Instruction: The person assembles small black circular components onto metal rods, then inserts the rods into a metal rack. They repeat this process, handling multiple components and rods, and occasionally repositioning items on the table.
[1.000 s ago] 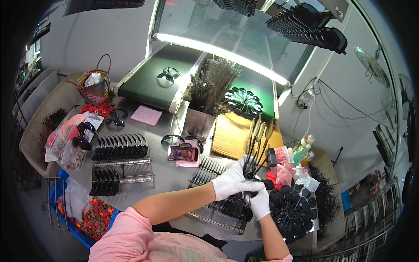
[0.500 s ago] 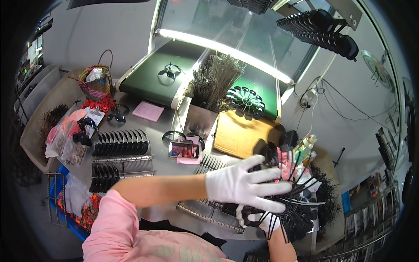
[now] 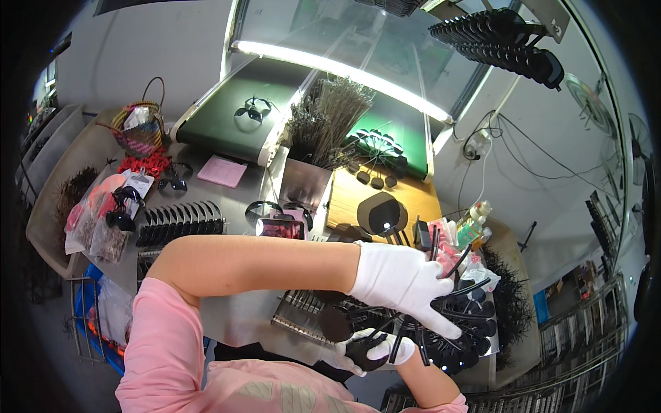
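My left hand [image 3: 396,279], in a white glove, reaches across from the left over a large black spoked rack [image 3: 447,337]. Its fingers are bent around the rack's thin rods, with one finger stretched downward. Dark rounded pieces, like lenses, sit at the ends of the rods. Below it, my right hand [image 3: 379,351], also in a white glove, is closed around a dark rounded piece [image 3: 363,352] at the rack's near side. The left hand and the rods hide much of the rack's middle.
Slotted metal racks of black frames [image 3: 182,224] and a phone [image 3: 279,228] lie on the metal table. Behind stand a cardboard box [image 3: 420,196], thin wires [image 3: 330,117] and a green conveyor [image 3: 227,103]. Bottles [image 3: 475,224] and a bristly black heap [image 3: 513,296] are at right.
My left hand has turned, its spread fingers bending in around the rods. My right hand has shifted left and shows more plainly around a dark piece. The rack has turned, and the view has shifted slightly.
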Motion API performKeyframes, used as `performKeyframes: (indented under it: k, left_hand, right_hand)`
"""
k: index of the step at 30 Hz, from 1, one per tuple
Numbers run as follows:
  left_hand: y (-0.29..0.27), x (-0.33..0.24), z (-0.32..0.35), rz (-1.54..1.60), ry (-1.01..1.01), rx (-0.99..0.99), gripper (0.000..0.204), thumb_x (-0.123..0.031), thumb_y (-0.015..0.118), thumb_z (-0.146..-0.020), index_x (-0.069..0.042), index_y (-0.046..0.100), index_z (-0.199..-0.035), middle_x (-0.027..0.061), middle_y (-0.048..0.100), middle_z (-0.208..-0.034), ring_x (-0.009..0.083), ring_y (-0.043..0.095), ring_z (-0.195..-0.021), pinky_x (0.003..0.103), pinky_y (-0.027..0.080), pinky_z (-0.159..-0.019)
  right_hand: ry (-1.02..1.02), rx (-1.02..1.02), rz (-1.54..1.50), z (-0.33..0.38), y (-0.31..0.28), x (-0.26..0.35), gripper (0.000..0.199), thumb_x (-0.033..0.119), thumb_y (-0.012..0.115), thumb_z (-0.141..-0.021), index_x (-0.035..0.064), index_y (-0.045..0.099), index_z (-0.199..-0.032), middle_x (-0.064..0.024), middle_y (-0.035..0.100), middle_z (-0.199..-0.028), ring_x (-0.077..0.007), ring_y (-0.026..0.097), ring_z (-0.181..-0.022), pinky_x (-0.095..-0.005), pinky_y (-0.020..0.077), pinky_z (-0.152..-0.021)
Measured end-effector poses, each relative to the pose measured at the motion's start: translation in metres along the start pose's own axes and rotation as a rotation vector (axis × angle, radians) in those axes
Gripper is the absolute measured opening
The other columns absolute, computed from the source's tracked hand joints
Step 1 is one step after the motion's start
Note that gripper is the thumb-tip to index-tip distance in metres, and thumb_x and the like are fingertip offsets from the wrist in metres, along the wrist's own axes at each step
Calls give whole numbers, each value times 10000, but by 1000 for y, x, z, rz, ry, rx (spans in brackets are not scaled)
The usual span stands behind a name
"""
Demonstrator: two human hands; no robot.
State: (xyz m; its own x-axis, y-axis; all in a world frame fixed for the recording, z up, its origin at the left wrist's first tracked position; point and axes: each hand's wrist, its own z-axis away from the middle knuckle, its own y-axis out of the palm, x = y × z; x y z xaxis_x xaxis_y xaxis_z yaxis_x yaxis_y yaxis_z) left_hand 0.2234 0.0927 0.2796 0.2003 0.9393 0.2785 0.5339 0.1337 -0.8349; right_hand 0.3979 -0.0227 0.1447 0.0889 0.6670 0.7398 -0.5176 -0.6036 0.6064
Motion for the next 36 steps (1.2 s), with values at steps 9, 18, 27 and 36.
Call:
performKeyframes:
  k: [9,18,27,36]
  left_hand:
    - [-36,37,25,120,-473,80,1024,77,654,-733,-392,347,-1590,194,553,-1082,382,643,-893,437,562,-706]
    - [-18,5,11,207,-218,42,907,41,564,-833,-429,347,-1578,174,546,-1113,362,651,-916,419,574,-724]
    - [-24,21,28,289,-720,230,1084,-55,761,-748,-270,198,-1649,251,577,-1079,435,662,-941,480,553,-786]
    - [-7,-13,12,343,-544,127,1043,-9,677,-781,-327,192,-1647,207,537,-1077,402,648,-948,464,554,-744]
  right_hand:
    - [-782,-1183,1773,1,23,17,604,150,848,-669,52,541,-1180,-114,619,-971,-307,646,-780,-380,548,-733]
    - [-381,8,-113,-36,-6,-25,715,232,743,-919,-67,431,-1488,-176,637,-1309,-265,653,-1144,-337,518,-964]
    - [-682,-1208,1534,-33,23,2,443,180,844,-699,50,625,-1061,-121,666,-918,-262,686,-822,-364,567,-780]
    - [-323,-27,-473,-63,-15,-31,760,417,711,-897,-1,460,-1479,-213,657,-1277,-320,690,-1037,-398,562,-916]
